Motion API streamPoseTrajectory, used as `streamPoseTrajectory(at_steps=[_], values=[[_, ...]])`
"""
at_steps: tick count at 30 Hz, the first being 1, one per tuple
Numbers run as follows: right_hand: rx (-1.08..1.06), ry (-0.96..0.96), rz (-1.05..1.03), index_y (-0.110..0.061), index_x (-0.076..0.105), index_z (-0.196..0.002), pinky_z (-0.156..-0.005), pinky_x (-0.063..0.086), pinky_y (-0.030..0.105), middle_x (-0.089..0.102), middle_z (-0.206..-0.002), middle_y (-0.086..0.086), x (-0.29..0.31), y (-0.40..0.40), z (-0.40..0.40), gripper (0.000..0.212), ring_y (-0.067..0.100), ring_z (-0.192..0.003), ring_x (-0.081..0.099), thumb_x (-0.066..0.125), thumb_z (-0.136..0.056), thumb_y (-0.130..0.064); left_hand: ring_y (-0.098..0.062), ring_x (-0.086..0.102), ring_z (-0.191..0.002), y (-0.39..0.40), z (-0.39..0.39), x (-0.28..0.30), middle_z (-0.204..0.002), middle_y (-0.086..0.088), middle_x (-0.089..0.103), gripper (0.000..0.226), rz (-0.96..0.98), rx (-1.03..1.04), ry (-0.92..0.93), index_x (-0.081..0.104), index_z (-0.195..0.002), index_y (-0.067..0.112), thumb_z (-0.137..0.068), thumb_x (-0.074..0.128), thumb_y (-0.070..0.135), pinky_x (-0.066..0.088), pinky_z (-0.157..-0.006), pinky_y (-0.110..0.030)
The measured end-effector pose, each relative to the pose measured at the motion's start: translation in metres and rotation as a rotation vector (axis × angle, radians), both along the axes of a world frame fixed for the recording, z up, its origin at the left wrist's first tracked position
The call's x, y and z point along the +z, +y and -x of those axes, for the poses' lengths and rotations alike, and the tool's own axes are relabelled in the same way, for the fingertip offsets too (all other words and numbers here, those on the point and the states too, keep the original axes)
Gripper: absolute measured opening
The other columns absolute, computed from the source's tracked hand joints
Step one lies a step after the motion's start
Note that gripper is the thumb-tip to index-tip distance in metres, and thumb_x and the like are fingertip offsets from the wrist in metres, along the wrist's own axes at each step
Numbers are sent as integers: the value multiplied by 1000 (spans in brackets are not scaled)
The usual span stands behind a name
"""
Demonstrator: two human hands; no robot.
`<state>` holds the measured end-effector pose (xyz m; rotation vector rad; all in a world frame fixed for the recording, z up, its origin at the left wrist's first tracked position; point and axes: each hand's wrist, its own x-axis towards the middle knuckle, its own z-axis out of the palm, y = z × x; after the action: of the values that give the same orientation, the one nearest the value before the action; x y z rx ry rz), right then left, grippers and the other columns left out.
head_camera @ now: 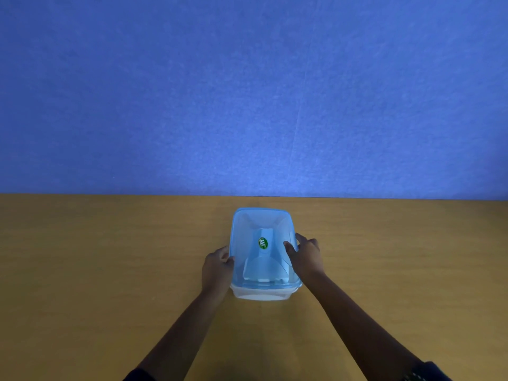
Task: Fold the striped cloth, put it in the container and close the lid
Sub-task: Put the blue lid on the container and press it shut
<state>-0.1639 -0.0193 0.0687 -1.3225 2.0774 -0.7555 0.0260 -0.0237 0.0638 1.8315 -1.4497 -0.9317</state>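
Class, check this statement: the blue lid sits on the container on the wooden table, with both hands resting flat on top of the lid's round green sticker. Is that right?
Not quite. In the head view the blue lid does sit on the container on the wooden table, but the hands are at its sides: the left hand on the left edge, the right hand on the right. The green sticker is uncovered.

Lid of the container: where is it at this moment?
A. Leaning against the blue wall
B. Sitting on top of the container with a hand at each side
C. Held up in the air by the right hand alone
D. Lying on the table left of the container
B: the blue lid covers the container, with the left hand and right hand pressed against its two sides.
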Motion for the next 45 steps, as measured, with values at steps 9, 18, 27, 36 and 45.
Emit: streamPoseTrajectory(at_steps=[9,18,27,36,45], values=[[-31,19,5,-14,38,-140,-92,44,35,42,-126,15,-7,6,-9,47,34,-110,52,42,-97,-33,-28,58,-102,11,0,-2,-117,-15,59,37,84,-105,-85,52,-128,11,-92,43,8,46,-87,-35],[-44,127,52,-14,31,-143,-85,45,36,42,-121,15,-13,14,-17,45,33,-103,52,31,-100,-28,-27,53,-110,22,1,-13,-119,-20,53,37,161,-57,-59,49,-129,4,-92,46,5,33,-88,-17],[-56,146,24,-23,31,-141,-78,48,40,47,-128,14,-13,15,-16,44,35,-104,57,26,-99,-35,-30,52,-111,22,1,-15,-119,-23,53,37,166,-60,-34,49,-128,2,-91,44,1,38,-98,-32],[-82,164,28,-22,35,-135,-71,48,36,61,-113,13,-15,17,-15,42,32,-97,62,28,-98,-39,-24,54,-104,27,-1,-21,-116,-15,53,36,189,-57,-29,48,-130,7,-95,42,12,41,-89,-28],[-186,18,-67,-8,45,-100,-66,42,35,64,-99,18,-20,15,-13,42,36,-90,60,30,-95,-47,-23,58,-102,30,0,-22,-113,-9,64,31,204,-27,-18,52,-123,10,-96,41,19,46,-84,-33]])
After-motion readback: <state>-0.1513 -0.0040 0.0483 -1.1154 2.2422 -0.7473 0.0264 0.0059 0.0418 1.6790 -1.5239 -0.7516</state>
